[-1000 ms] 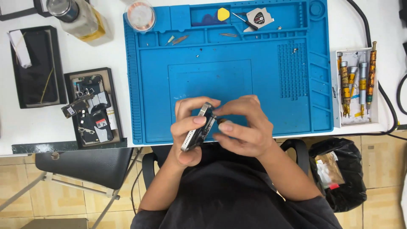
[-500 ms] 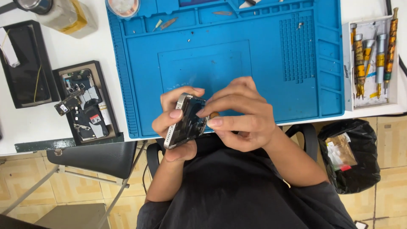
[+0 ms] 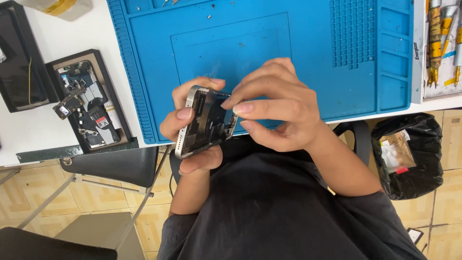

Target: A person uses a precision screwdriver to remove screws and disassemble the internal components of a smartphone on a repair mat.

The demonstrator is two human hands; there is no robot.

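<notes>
- Holding an opened phone [image 3: 204,123] in our left hand [image 3: 185,130], we curl the fingers [image 3: 185,114] tight around its metal edge, thumb beneath.
- Our right hand [image 3: 276,108] pinches at the phone's upper right corner, fingertips [image 3: 243,108] closed on its rim.
- Beyond our fingers lies a blue mat [image 3: 269,43].
- Left of our fingers sits a black tray [image 3: 103,77] holding another opened phone.

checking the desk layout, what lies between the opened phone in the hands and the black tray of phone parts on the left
In the head view, only the ribbed left edge of the blue silicone work mat and a thin strip of white table lie between opened phone and black parts tray.
</notes>
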